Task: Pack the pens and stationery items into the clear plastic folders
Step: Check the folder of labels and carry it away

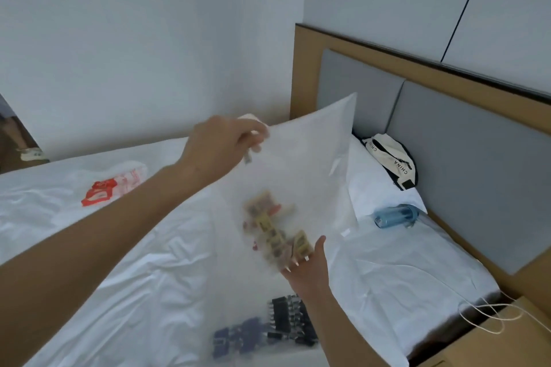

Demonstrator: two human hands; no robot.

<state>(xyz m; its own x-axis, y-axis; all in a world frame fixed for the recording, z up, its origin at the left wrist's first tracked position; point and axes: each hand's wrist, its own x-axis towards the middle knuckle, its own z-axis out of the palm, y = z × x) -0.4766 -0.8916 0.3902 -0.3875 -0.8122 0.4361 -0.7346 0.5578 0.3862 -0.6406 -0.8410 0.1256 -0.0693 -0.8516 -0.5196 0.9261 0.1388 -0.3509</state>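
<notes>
I hold a clear plastic folder (310, 164) up above the bed. My left hand (222, 147) pinches its top left corner. My right hand (307, 267) supports the folder from below, fingers spread under a blurred heap of small yellow and red stationery items (275, 231) inside it. On the sheet below lie a bunch of black pens (290, 320) and a bunch of dark blue pens (238, 338), seen partly through the plastic.
A white bed (119, 262) fills the view, with a red and white plastic bag (114, 185) at the left. A pillow (378, 185), a cream waist bag (390, 158) and a blue bottle (395, 214) lie by the padded headboard (465, 158). A white cable (489, 316) trails off the right edge.
</notes>
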